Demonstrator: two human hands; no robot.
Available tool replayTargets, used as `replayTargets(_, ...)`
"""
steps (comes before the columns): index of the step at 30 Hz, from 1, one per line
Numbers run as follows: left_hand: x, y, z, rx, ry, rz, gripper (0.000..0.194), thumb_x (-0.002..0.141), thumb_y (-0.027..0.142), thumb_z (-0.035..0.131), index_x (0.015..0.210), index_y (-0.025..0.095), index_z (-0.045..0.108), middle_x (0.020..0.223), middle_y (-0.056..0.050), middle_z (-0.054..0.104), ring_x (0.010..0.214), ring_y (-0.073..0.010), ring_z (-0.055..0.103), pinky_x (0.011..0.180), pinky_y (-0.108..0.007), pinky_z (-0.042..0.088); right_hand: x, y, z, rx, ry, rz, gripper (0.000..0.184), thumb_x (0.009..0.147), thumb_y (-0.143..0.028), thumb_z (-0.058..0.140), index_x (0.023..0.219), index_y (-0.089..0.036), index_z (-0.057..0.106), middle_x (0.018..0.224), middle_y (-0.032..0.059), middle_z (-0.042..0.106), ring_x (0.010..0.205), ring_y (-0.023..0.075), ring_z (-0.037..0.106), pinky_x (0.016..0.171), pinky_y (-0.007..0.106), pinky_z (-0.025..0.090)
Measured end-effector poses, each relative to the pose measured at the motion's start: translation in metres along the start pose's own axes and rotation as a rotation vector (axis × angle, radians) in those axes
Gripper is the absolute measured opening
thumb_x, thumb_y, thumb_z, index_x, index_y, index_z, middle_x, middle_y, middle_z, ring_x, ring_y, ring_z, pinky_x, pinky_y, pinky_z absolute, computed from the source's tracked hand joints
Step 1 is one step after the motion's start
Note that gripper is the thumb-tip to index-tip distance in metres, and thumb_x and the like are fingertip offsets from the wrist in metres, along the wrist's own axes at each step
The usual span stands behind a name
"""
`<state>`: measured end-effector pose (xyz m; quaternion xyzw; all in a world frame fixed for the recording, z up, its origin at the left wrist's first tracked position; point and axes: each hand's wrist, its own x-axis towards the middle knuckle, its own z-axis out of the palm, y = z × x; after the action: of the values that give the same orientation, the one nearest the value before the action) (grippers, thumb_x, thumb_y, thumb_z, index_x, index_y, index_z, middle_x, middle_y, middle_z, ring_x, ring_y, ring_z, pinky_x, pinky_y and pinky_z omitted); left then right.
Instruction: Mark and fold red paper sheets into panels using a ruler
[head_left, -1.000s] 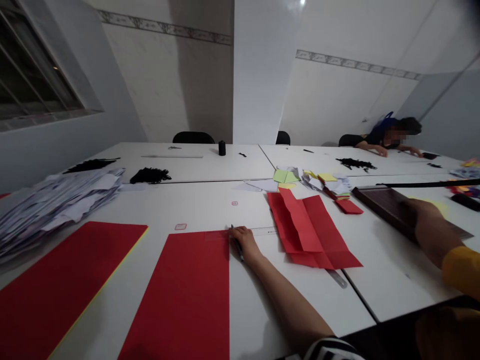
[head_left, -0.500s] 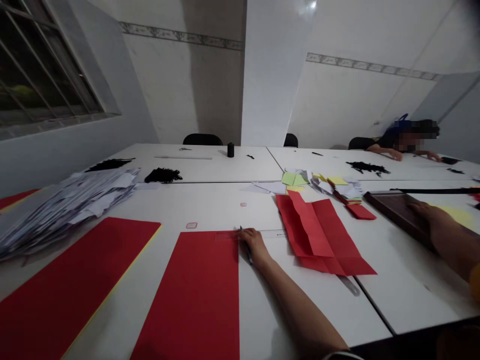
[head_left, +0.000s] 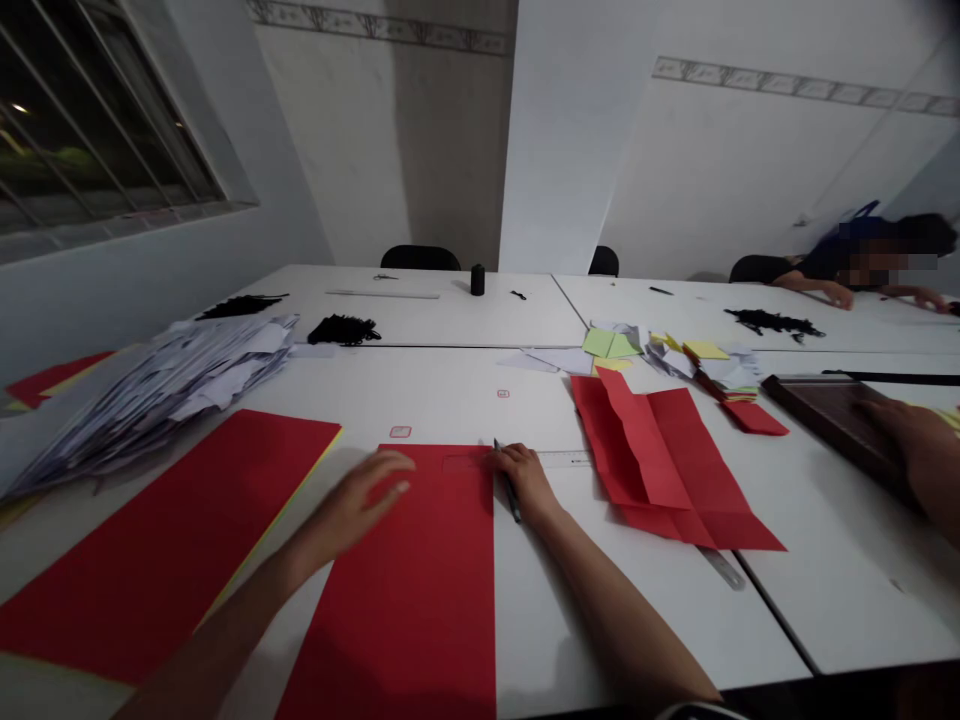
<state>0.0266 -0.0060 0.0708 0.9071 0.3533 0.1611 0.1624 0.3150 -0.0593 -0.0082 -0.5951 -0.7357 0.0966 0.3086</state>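
A long red paper sheet (head_left: pixel 420 580) lies on the white table in front of me. My left hand (head_left: pixel 367 500) hovers over its left edge, thumb and fingers apart, holding nothing. At the sheet's upper right corner, my right hand (head_left: pixel 525 480) grips a dark pen (head_left: pixel 513 500) that slants between its fingers. A clear ruler (head_left: pixel 562 459) lies across the sheet's top edge and runs out to the right beneath that hand. Further right rests a creased, partly folded red paper (head_left: pixel 667 460). Another red sheet with a yellow edge (head_left: pixel 180 540) lies to the left.
A heap of white papers (head_left: pixel 195 390) covers the left side. Black bundles (head_left: pixel 341 330), a black spool (head_left: pixel 478 280) and coloured paper scraps (head_left: pixel 611 343) sit farther back. At right, another person's hand (head_left: pixel 907 430) touches a dark board (head_left: pixel 832 420). A second person (head_left: pixel 862 250) leans at the far right.
My left hand has come into view from the lower left, over the red sheet. My right hand stays by the sheet's corner with the pen. The view has tilted down and turned slightly left.
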Motion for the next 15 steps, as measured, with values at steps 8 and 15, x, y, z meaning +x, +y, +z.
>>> replayTargets(8, -0.001, 0.002, 0.052, 0.046, -0.243, 0.167, 0.041, 0.092, 0.03, 0.048, 0.132, 0.034, 0.055, 0.147, 0.0, 0.047, 0.135, -0.0253, 0.04, 0.11, -0.046, 0.032, 0.003, -0.017, -0.01, -0.237, -0.147, 0.012, 0.035, 0.091, -0.012, 0.049, 0.124, -0.019, 0.059, 0.109, 0.0113, 0.068, 0.105, 0.0248, 0.053, 0.085, 0.036, 0.037)
replayTargets(15, -0.024, 0.016, 0.064, 0.224, -0.142, 0.004, 0.043, 0.095, 0.041, 0.045, 0.137, 0.03, 0.051, 0.148, -0.004, 0.045, 0.132, -0.0283, 0.04, 0.107, -0.048, 0.032, 0.039, -0.031, -0.004, -0.31, -0.136, 0.175, 0.036, 0.092, -0.009, 0.041, 0.122, -0.019, 0.058, 0.1, 0.0126, 0.07, 0.101, 0.0249, 0.058, 0.08, 0.033, 0.04)
